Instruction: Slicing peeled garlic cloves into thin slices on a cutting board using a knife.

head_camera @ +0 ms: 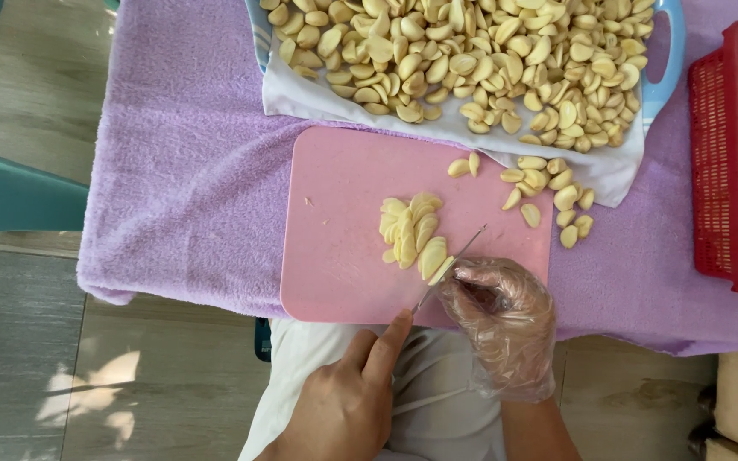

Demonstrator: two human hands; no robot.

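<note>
Lilac terry towel (190,188) beneath a pink rectangular plastic cutting board (343,273), bare leftward of both hands. Gloved right hand (499,320) pins a peeled garlic clove (435,259) at the board's near edge; bare left hand (348,401) grips a thin knife (454,260) slicing it.

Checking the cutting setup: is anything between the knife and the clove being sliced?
Nothing visible. The knife, held in the left hand, has its blade right at the clove, which the gloved right hand pins on the pink board. The cut slices lie just beyond the clove, clear of the blade.
</note>
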